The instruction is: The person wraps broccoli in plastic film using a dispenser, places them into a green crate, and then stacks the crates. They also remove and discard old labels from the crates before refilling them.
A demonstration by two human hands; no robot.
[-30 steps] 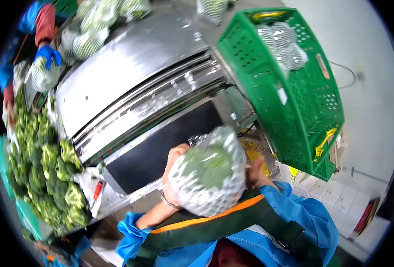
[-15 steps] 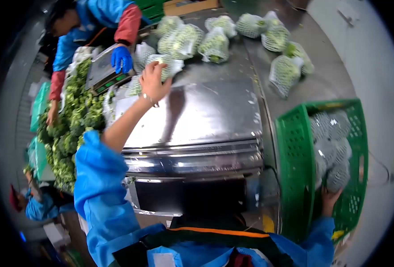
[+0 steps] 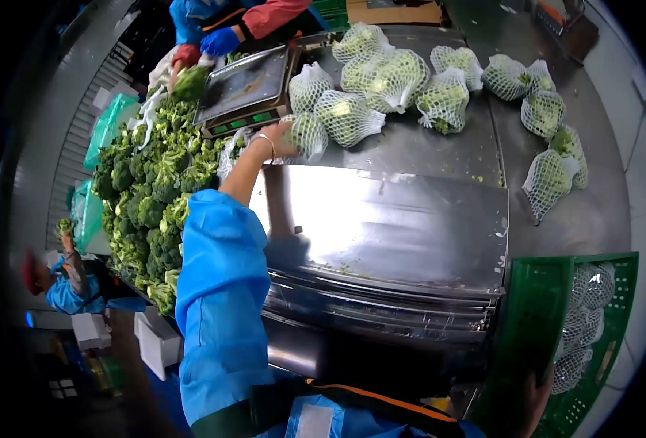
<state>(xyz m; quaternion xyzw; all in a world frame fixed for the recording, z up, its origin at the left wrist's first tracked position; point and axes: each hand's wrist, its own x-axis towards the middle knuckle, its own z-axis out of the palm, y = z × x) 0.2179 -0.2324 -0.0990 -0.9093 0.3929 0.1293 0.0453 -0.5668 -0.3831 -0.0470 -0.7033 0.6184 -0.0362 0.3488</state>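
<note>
My left hand (image 3: 282, 141) is stretched out over the far left of the steel worktop, closed on a broccoli head in a white foam net (image 3: 310, 137). Part of its fingers is hidden behind the net. Just beyond lies another netted broccoli head (image 3: 346, 117). Low at the right, my right hand (image 3: 536, 400) is at the near side of the green crate (image 3: 538, 310); its fingers are dark and hard to make out. Inside the crate sit several netted heads under shiny film (image 3: 582, 325).
Several more netted broccoli heads (image 3: 394, 79) line the back and right of the steel worktop (image 3: 410, 219). A scale (image 3: 244, 86) stands at the back left beside a heap of bare broccoli (image 3: 151, 212). A co-worker's blue-gloved hand (image 3: 220, 41) is behind the scale.
My view has shifted, so the worktop shows lower and further right. My left hand has moved onto a nearer netted head; my right hand has left the wrapped heads. The co-worker's hands have come together.
</note>
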